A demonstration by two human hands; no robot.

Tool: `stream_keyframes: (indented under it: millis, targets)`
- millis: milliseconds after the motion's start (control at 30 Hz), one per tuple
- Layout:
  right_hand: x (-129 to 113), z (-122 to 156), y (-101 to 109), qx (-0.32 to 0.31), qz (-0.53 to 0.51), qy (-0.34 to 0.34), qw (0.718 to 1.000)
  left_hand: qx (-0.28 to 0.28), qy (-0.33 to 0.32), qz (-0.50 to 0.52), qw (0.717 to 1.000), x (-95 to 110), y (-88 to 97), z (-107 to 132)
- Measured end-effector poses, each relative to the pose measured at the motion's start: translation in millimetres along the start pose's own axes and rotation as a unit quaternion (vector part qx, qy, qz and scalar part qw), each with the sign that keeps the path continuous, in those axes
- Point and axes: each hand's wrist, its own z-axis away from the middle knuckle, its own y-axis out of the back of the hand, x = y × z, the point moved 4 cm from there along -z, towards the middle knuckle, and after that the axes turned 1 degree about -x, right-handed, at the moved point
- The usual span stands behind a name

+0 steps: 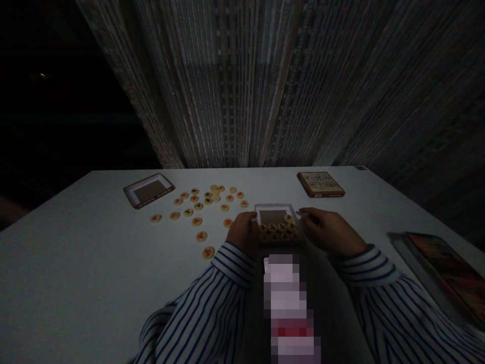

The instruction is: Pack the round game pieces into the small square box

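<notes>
A small white-rimmed tray [273, 207] lies on the white table [76, 263] just in front of me, with several round wooden game pieces [278, 228] lined up in its near part. My left hand [244, 231] curls around the tray's left edge. My right hand [329, 230] rests at the tray's right side, its fingers bent and pointing at the rim; I cannot see whether they pinch a piece. Several more wooden discs [206, 202] with red or black marks lie scattered to the left of the tray.
An empty box lid or tray [149, 190] lies at the far left. A printed box [320, 184] sits at the far right. A dark tray with a colourful sheet [443, 268] lies at the right edge. A curtain [246, 81] hangs behind the table.
</notes>
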Motion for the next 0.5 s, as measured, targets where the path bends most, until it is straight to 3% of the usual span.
stream_keyframes:
  millis: [200, 500]
  targets:
    - [3, 3, -13, -0.016, -0.048, -0.017, 0.999, -0.004, 0.03, -0.008, 1.0, -2, -6.1, 4]
    - [2, 3, -16, -0.037, -0.072, -0.002, 0.997, -0.011, 0.017, -0.005, 1.0, 1, -3.6, 6]
